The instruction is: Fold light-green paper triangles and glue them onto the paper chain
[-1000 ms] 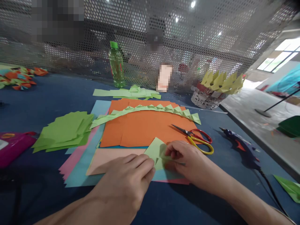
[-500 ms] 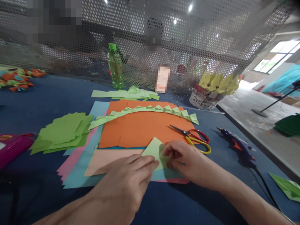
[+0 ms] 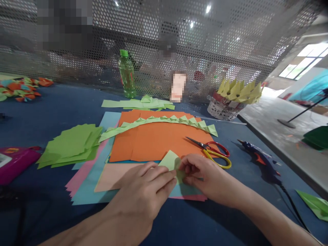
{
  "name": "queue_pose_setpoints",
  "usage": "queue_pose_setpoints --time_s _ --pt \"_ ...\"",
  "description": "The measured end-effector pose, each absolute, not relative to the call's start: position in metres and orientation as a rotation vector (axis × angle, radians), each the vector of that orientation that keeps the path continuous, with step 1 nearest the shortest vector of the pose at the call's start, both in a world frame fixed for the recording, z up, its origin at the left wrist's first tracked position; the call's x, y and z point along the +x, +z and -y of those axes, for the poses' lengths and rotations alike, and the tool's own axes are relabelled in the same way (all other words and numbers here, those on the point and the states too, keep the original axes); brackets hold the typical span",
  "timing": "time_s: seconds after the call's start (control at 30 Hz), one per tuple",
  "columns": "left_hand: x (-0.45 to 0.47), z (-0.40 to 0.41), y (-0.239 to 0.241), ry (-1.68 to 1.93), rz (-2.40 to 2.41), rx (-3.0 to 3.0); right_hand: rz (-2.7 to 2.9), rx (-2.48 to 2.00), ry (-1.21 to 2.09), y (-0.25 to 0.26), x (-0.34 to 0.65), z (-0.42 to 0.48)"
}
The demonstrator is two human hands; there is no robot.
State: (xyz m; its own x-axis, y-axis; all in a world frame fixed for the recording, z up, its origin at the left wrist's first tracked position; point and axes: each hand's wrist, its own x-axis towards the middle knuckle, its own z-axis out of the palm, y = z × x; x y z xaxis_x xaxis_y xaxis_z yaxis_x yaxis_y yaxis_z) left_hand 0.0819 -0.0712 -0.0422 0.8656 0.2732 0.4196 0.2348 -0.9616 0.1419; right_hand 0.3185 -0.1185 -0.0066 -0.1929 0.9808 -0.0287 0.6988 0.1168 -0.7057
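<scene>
A small pale green paper piece [image 3: 169, 160] lies between my hands, on top of stacked paper sheets. The fingers of my left hand [image 3: 151, 184] are stretched out and rest flat over its left part. My right hand [image 3: 202, 174] is closed, with thumb and fingertips pinching the right side of the green paper. Just beyond, a curved pale green strip with folded triangles [image 3: 164, 119] lies across orange sheets [image 3: 159, 140]. Scissors [image 3: 212, 150] with red and yellow handles lie half open beside my right hand.
A hot glue gun [image 3: 261, 159] with its cord lies at right. Green sheets [image 3: 69, 143] are piled at left, near a magenta object [image 3: 20, 162]. Behind stand a green bottle [image 3: 127, 75], a crown-topped basket [image 3: 225, 106] and a perforated metal screen [image 3: 143, 37].
My left hand has slid slightly right and further over the green paper, its fingers now covering more of it. My right hand stays in nearly the same place.
</scene>
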Motion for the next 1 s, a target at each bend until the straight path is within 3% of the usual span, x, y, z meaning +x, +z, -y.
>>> queue_pose_setpoints --time_s 0.43,0.77,1.0 --pt "0.081 0.074 -0.039 0.667 -0.432 2.942 2.022 -1.481 0.986 -0.005 0.338 0.115" --pt "0.083 0.074 -0.027 0.773 -0.433 2.849 2.165 -1.436 0.617 -0.002 0.336 0.113" --pt "0.085 0.077 -0.028 0.847 -0.479 2.771 2.079 -1.468 0.564 -0.010 0.332 0.112"
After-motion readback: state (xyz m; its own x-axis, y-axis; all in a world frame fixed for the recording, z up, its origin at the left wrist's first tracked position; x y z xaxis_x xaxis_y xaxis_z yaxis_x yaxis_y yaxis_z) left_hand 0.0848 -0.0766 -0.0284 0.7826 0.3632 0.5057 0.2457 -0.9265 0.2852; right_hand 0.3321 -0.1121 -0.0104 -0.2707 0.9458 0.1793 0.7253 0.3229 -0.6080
